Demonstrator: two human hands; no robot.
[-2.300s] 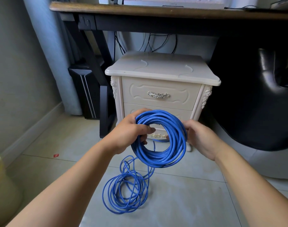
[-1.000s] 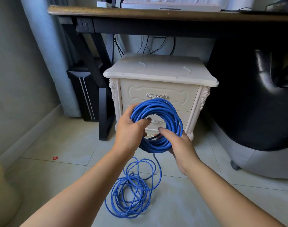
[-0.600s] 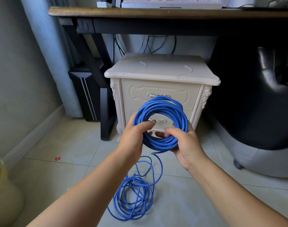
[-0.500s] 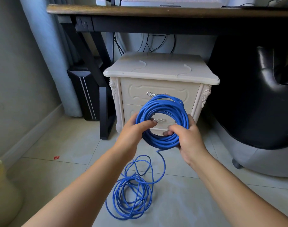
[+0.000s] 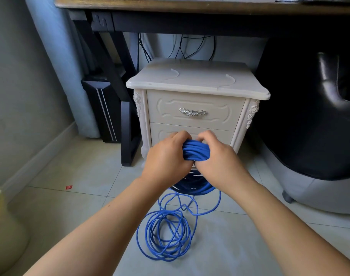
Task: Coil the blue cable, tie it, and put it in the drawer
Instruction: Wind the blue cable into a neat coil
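Both hands grip the top of the blue cable coil [image 5: 196, 151] side by side, my left hand [image 5: 166, 158] on its left and my right hand [image 5: 220, 158] on its right. The coil hangs down behind my wrists, and its lower arc [image 5: 194, 186] shows in shadow. A loose pile of the same cable [image 5: 164, 236] lies on the tiled floor below. Straight ahead stands the cream nightstand [image 5: 198, 78]. Its top drawer [image 5: 194, 112], with a silver handle, is closed. My hands partly hide the lower drawer [image 5: 214, 134].
A dark desk [image 5: 190, 8] spans overhead, its black leg [image 5: 128, 136] left of the nightstand. A black computer tower [image 5: 102, 110] stands behind that leg. A black chair [image 5: 309, 116] fills the right side. A pale bag [image 5: 3, 226] sits at lower left.
The coil was upright and round between my hands. Now both hands are closed together on its top, lower in view, and it hangs down out of sight behind them.
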